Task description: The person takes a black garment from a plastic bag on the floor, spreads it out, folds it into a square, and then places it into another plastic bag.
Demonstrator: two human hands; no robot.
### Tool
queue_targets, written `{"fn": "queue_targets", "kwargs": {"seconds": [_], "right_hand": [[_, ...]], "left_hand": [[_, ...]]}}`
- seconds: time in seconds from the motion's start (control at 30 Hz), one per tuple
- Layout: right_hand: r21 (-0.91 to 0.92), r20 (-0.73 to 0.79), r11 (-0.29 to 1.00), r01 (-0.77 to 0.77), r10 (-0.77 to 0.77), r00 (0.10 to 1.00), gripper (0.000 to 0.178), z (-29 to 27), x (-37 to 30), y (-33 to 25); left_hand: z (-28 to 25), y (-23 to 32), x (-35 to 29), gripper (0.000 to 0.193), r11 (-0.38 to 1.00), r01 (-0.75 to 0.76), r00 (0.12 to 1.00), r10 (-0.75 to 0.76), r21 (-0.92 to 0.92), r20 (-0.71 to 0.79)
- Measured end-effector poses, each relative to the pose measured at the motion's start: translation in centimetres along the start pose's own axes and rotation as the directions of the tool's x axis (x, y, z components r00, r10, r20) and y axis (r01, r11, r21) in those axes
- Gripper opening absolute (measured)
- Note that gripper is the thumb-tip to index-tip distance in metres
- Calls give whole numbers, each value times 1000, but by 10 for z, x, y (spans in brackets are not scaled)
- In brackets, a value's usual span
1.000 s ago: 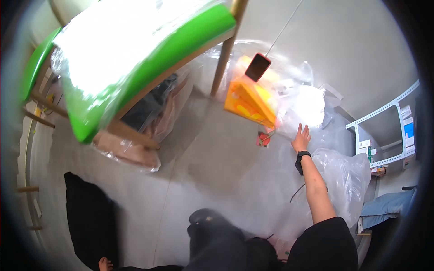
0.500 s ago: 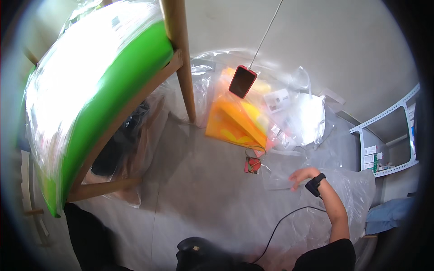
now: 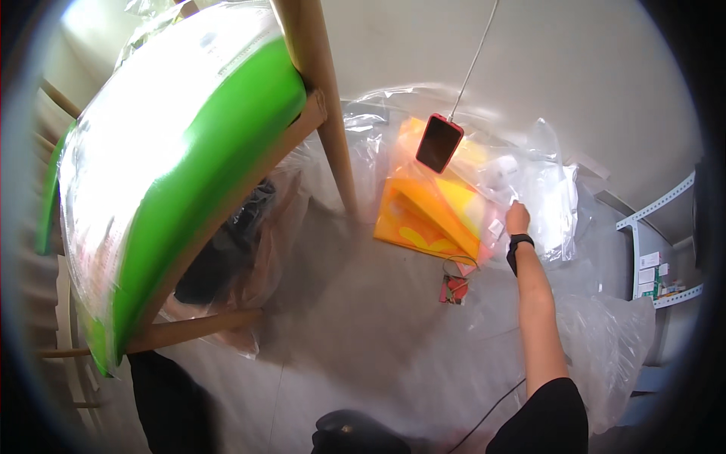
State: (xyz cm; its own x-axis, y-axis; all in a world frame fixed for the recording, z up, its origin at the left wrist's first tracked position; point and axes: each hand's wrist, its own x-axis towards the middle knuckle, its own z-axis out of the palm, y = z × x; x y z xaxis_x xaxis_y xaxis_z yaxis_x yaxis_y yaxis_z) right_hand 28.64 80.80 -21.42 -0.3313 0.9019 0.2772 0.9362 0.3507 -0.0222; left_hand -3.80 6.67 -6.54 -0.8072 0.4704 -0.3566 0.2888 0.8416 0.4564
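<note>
My right hand [image 3: 517,219], with a black band on its wrist, reaches forward into a heap of clear plastic by the wall. Its fingers are drawn together on a clear plastic bag [image 3: 546,198], though their tips are hard to make out. Just left of it lies an orange and yellow bag [image 3: 427,216]. Above that bag hangs a phone in a red case [image 3: 439,144], a white cable [image 3: 476,60] running up from it. A small red patterned item [image 3: 454,290] rests on the floor nearby. My left hand is out of view.
At left stands a green seat [image 3: 219,144] wrapped in clear plastic, with wooden legs [image 3: 338,163]. Beneath it is a plastic-wrapped dark bundle [image 3: 227,250]. A metal shelf [image 3: 634,261] with small boxes stands right, near more loose plastic [image 3: 605,348]. A black cable [image 3: 491,408] crosses the floor.
My right hand has moved forward from above the floor plastic into the heap, and its fingers have closed. The whole view has shifted, so things sit farther right and slightly lower.
</note>
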Motion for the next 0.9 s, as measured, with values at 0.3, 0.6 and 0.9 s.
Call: {"fn": "queue_targets", "kwargs": {"seconds": [0.3, 0.6, 0.9], "right_hand": [[621, -25, 574, -534, 695, 719, 23, -101, 14, 116], [821, -313, 549, -157, 664, 679, 23, -191, 1, 155], [899, -371, 374, 229, 373, 850, 21, -359, -102, 22]], "left_hand": [[3, 8, 8, 72, 998, -49, 998, 50, -37, 27], [11, 21, 14, 76, 989, -124, 989, 130, -80, 74], [5, 33, 9, 81, 975, -186, 974, 200, -122, 110]]}}
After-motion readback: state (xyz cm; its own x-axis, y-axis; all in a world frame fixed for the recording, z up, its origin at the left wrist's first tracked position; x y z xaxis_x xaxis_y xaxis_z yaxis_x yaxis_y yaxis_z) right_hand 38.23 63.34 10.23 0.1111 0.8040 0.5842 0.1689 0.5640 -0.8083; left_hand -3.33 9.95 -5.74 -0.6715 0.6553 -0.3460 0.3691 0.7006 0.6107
